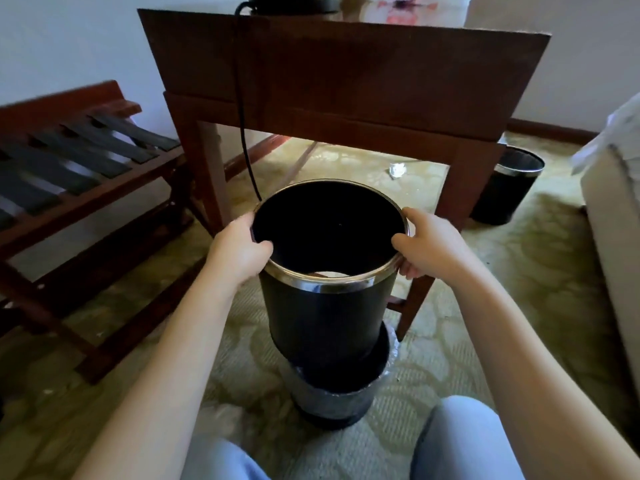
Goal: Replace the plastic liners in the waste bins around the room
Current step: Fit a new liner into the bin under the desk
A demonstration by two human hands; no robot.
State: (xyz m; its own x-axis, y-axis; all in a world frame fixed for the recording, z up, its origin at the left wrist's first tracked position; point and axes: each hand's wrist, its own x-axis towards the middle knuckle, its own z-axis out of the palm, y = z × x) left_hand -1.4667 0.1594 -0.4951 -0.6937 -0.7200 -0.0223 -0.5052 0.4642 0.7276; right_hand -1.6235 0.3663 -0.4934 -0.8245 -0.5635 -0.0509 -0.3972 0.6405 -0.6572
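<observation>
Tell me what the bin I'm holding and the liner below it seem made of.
The held bin: matte black wall, maybe painted metal or plastic; its rim band looks like polished metal, mirroring light. The liner: thin translucent plastic film, crinkled, folded over the lower bin.

Black metal-rimmed bin [325, 313] sits partly inside lined bin [329, 400].

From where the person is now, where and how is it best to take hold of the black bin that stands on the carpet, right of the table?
Probably by the metal rim, reaching down from the right. The black bin stands upright with its mouth open, and the table leg covers its left side.
</observation>
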